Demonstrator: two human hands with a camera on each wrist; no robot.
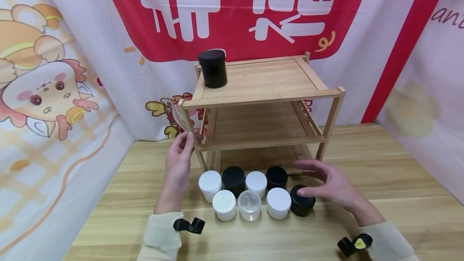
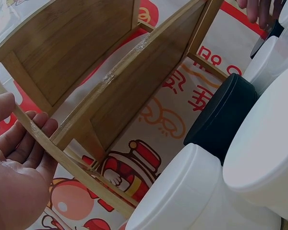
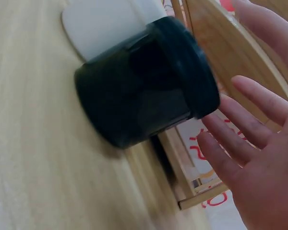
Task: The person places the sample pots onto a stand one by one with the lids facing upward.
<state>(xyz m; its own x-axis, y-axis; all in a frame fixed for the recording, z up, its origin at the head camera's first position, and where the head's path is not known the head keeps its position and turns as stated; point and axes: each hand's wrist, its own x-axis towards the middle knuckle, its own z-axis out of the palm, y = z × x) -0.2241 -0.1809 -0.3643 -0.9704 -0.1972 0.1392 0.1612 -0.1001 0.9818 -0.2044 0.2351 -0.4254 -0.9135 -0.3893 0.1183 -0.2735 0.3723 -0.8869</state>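
My left hand [image 1: 180, 152] holds the left front post of a three-tier wooden shelf [image 1: 261, 126]; in the left wrist view the thumb and fingers lie either side of that post. Over the right end of the jar rows hovers my right hand [image 1: 326, 182], fingers spread, beside a black lidded jar [image 1: 303, 204]. The right wrist view shows the open palm next to this black jar [image 3: 139, 86], with nothing between the fingers. White jars [image 1: 224, 205], other black jars [image 1: 233, 180] and a clear jar [image 1: 249, 205] stand in two rows before the shelf.
One black jar [image 1: 213, 69] stands on the left of the shelf's top tier, with a white edge showing behind it. A printed cloth [image 1: 232, 15] hangs behind and along the sides. Everything rests on a wood-grain table [image 1: 119, 204].
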